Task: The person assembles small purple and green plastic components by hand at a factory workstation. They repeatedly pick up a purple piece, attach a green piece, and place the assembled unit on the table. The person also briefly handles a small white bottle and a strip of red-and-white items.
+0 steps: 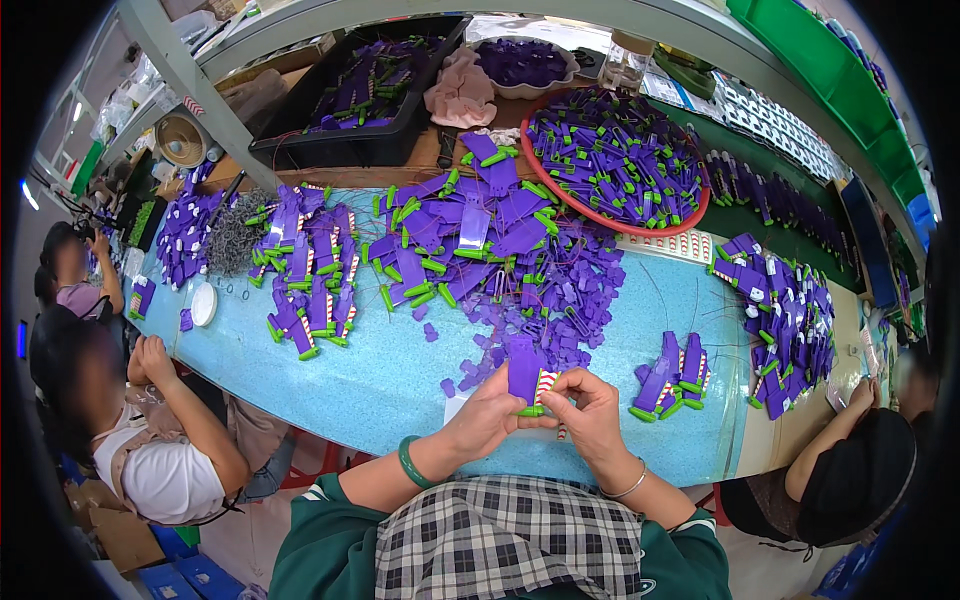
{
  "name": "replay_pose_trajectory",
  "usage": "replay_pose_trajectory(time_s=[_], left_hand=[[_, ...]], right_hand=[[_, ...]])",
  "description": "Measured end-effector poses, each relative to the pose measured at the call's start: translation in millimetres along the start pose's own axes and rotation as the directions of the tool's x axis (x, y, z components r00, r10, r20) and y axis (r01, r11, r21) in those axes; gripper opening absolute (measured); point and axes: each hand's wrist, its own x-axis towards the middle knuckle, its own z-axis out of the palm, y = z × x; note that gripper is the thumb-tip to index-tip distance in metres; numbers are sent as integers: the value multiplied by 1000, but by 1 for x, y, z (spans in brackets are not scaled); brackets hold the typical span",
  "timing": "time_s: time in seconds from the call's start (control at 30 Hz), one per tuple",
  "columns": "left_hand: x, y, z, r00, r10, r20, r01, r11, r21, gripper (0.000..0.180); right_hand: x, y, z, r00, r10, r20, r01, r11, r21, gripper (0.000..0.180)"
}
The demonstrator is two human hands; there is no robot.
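Observation:
A flat purple plastic piece with a green end is in my left hand, thumb on its face, close to the table's near edge. Along its right side runs a red-and-white striped sticker strip. My right hand pinches at that strip, its fingers closed against the piece's edge. A short striped bit shows just below those fingertips. To the right lies a small group of purple pieces with green ends, some with striped edges. Just beyond my hands spreads a heap of small purple parts.
A red round basket of purple-and-green pieces stands at the back right, a black bin at the back left. More piles lie right. A metal shelf frame rises behind. Co-workers sit left and right.

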Motion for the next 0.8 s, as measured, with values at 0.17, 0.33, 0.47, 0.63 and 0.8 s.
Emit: replay_pose_trajectory(time_s=[0.17, 0.33, 0.47, 0.63, 0.8], left_hand=[[0, 2, 6, 1000, 6, -21, -5, 1000, 23, 37], [-1, 1, 8, 997, 58, -42, -45, 965, 260, 32], [0, 1, 12, 995, 61, -74, -30, 932, 360, 28], [-1, -2, 10, 998, 47, -33, -34, 949, 314, 23], [-3, -5, 10, 998, 51, -25, -38, 928, 372, 24]], right_hand=[[0, -2, 2, 999, -47, -9, 47, 998, -47, 10], [-1, -6, 1, 997, -78, 5, 78, 990, -115, 10], [-3, -6, 1, 998, -66, 2, 65, 992, -111, 11], [-1, -5, -1, 942, -334, 10, 320, 891, -322, 14], [-1, -16, 0, 863, -503, 53, 465, 749, -473, 17]])
